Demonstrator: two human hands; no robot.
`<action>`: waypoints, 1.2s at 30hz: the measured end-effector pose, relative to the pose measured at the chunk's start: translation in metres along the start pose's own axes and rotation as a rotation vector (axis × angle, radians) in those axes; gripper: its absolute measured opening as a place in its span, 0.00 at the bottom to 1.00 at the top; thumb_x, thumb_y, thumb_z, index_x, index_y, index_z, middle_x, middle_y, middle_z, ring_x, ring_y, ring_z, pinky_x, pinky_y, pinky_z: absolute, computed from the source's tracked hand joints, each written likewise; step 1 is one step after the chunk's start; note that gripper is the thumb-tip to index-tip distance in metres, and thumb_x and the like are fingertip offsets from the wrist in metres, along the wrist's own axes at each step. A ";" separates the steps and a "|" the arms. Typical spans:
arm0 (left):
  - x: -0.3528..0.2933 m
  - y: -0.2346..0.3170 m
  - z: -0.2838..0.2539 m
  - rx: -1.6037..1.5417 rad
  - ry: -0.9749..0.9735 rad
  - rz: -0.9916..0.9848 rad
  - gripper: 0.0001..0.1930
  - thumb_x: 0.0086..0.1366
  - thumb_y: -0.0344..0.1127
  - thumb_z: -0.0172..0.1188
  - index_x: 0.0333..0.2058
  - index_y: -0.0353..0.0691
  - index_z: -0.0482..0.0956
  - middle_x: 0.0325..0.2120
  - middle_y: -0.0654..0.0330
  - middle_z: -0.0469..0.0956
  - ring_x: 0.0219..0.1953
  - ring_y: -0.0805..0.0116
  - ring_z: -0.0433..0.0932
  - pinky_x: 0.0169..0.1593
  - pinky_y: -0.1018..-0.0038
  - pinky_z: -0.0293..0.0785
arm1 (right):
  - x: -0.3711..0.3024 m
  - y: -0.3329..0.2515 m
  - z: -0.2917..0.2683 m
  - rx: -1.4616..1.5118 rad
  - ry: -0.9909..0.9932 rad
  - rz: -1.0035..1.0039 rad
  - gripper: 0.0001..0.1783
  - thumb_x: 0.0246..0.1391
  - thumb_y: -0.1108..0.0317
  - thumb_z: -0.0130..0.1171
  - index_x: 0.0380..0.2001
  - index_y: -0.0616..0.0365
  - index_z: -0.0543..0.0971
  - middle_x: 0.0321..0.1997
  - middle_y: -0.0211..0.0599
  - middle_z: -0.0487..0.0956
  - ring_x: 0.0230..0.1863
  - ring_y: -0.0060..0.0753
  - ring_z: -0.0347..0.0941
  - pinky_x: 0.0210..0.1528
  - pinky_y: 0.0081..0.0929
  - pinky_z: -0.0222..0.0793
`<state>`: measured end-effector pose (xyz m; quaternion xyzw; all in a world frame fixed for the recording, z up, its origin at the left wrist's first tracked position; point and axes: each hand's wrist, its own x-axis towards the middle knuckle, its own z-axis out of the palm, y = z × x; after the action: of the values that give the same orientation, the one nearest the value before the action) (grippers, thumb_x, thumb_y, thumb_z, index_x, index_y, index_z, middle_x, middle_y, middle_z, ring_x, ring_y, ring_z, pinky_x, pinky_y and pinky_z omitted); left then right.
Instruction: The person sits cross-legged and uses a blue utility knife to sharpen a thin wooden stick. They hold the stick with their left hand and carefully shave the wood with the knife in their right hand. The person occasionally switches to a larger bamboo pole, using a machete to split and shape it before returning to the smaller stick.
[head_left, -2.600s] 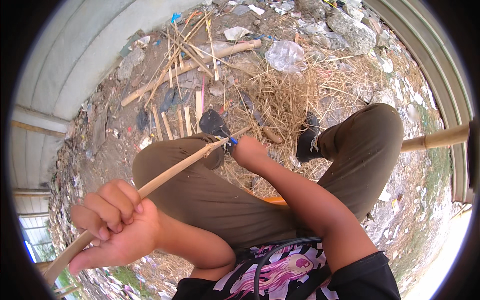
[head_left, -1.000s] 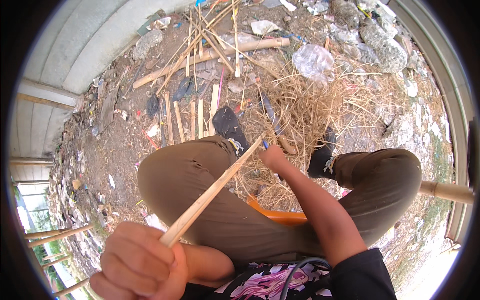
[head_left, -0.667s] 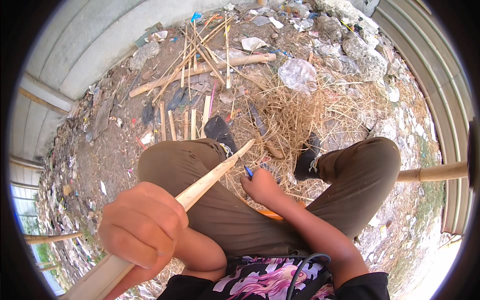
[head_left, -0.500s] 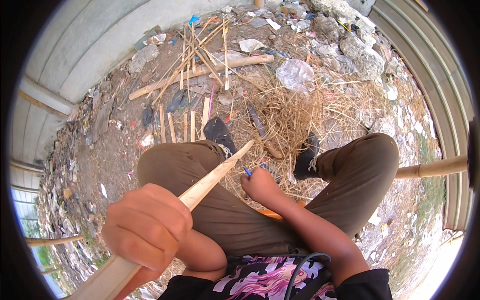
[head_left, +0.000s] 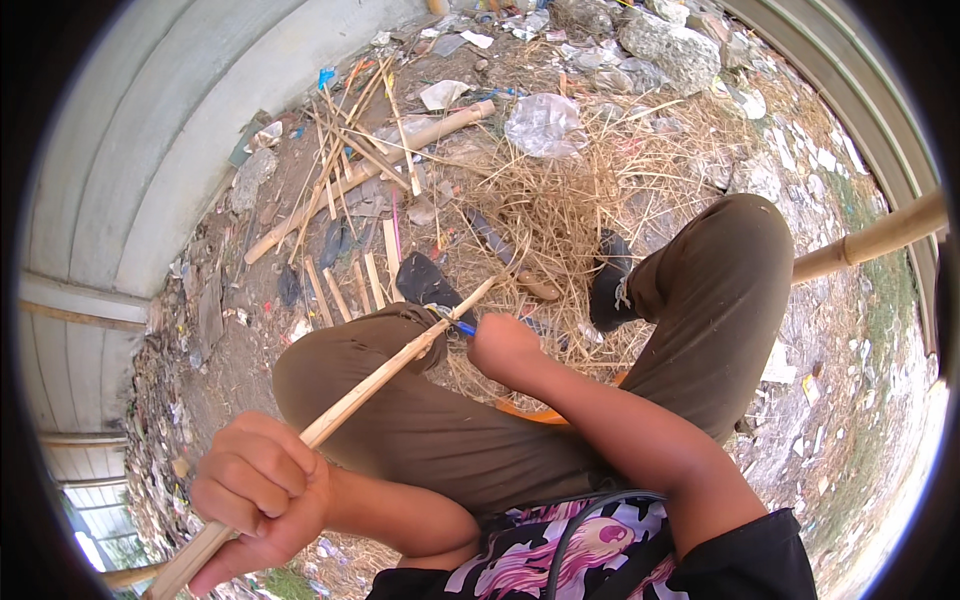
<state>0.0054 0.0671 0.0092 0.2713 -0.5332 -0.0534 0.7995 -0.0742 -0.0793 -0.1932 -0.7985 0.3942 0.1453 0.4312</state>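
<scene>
My left hand (head_left: 260, 480) is wrapped round a long, pale bamboo strip (head_left: 380, 375), which slants from the lower left up over my left knee. The strip's far end tapers to a point above the straw. My right hand (head_left: 505, 350) grips a small blue-handled knife (head_left: 464, 326) close to that tapered end. Its blade meets or crosses the strip there; whether it is cutting in, I cannot tell. Beyond my knees lies a machete-like tool (head_left: 492, 240) with a dark blade and wooden handle, partly in dry straw (head_left: 570, 195).
Several short bamboo pieces (head_left: 358, 287) lie past my left foot. Behind them, thin sticks (head_left: 345, 140) cross a thick bamboo pole (head_left: 455, 121). Clear plastic (head_left: 545, 125), rocks (head_left: 670, 50) and litter cover the ground. Another bamboo pole (head_left: 870, 240) juts in at right; a grey wall (head_left: 150, 130) stands left.
The strip has been turned, showing a narrower side, and my left hand has moved lower. My right hand has brought the knife against or close to the strip. The view has swung somewhat.
</scene>
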 end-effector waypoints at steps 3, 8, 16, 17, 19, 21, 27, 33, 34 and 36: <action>0.000 -0.003 -0.001 -0.005 -0.002 -0.008 0.34 0.61 0.72 0.48 0.13 0.50 0.55 0.04 0.72 0.53 0.04 0.83 0.50 0.07 0.86 0.51 | 0.013 0.001 0.002 0.004 -0.020 0.032 0.12 0.53 0.69 0.54 0.37 0.61 0.83 0.40 0.48 0.83 0.43 0.49 0.81 0.44 0.42 0.76; -0.002 0.001 -0.006 0.067 0.092 0.030 0.33 0.63 0.71 0.46 0.14 0.49 0.54 0.05 0.72 0.53 0.04 0.83 0.49 0.07 0.86 0.50 | 0.022 0.005 0.014 0.000 0.005 0.037 0.13 0.53 0.69 0.54 0.38 0.61 0.82 0.42 0.47 0.82 0.45 0.47 0.80 0.45 0.41 0.76; -0.004 -0.004 0.002 0.092 0.135 0.049 0.31 0.63 0.69 0.48 0.16 0.51 0.54 0.05 0.72 0.52 0.05 0.84 0.49 0.07 0.87 0.51 | 0.046 0.019 0.021 0.019 0.036 0.079 0.15 0.52 0.65 0.55 0.38 0.64 0.82 0.41 0.52 0.82 0.43 0.53 0.80 0.44 0.44 0.75; -0.003 -0.006 0.003 0.088 0.124 0.051 0.31 0.63 0.69 0.49 0.16 0.51 0.54 0.05 0.72 0.52 0.05 0.84 0.49 0.07 0.88 0.51 | 0.050 0.021 0.022 0.023 0.039 0.089 0.15 0.53 0.65 0.55 0.38 0.64 0.82 0.41 0.52 0.82 0.43 0.53 0.80 0.44 0.43 0.75; -0.002 -0.006 0.006 0.101 0.152 0.070 0.31 0.63 0.68 0.49 0.16 0.51 0.55 0.05 0.72 0.53 0.05 0.84 0.49 0.07 0.88 0.51 | 0.058 0.027 0.024 0.031 0.044 0.108 0.15 0.53 0.64 0.56 0.38 0.64 0.82 0.41 0.52 0.82 0.43 0.53 0.80 0.45 0.43 0.75; -0.003 -0.005 0.001 0.147 0.156 0.087 0.30 0.64 0.67 0.50 0.16 0.51 0.55 0.05 0.72 0.54 0.05 0.85 0.51 0.08 0.88 0.53 | 0.068 0.032 0.028 0.009 0.024 0.117 0.16 0.53 0.63 0.56 0.38 0.64 0.82 0.41 0.52 0.82 0.43 0.52 0.80 0.45 0.43 0.75; 0.004 -0.005 -0.001 0.223 0.118 0.036 0.34 0.64 0.73 0.39 0.18 0.48 0.67 0.10 0.75 0.58 0.11 0.84 0.54 0.15 0.86 0.51 | 0.088 0.035 0.032 -0.001 0.011 0.132 0.17 0.54 0.60 0.57 0.36 0.64 0.82 0.39 0.53 0.82 0.42 0.53 0.80 0.45 0.43 0.75; 0.004 -0.007 -0.012 0.255 0.147 0.062 0.31 0.66 0.69 0.41 0.20 0.48 0.68 0.10 0.75 0.60 0.11 0.86 0.58 0.16 0.86 0.54 | 0.104 0.045 0.038 -0.039 0.041 0.106 0.17 0.54 0.59 0.56 0.34 0.64 0.82 0.36 0.53 0.82 0.39 0.54 0.80 0.42 0.44 0.76; 0.005 -0.012 -0.014 0.221 0.131 0.074 0.31 0.67 0.69 0.41 0.20 0.49 0.68 0.10 0.76 0.60 0.11 0.86 0.58 0.16 0.86 0.55 | 0.107 0.046 0.037 -0.046 0.043 0.107 0.17 0.54 0.59 0.56 0.34 0.65 0.82 0.35 0.53 0.82 0.39 0.54 0.80 0.42 0.44 0.76; 0.006 -0.016 -0.013 0.164 0.100 0.093 0.29 0.68 0.67 0.42 0.19 0.49 0.67 0.10 0.76 0.60 0.11 0.87 0.59 0.16 0.87 0.56 | 0.111 0.048 0.039 -0.039 0.034 0.134 0.17 0.54 0.59 0.57 0.34 0.64 0.82 0.36 0.52 0.82 0.39 0.54 0.80 0.42 0.44 0.76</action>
<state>0.0229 0.0564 0.0024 0.3130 -0.5071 0.0412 0.8020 -0.0348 -0.1189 -0.3069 -0.7808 0.4512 0.1678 0.3981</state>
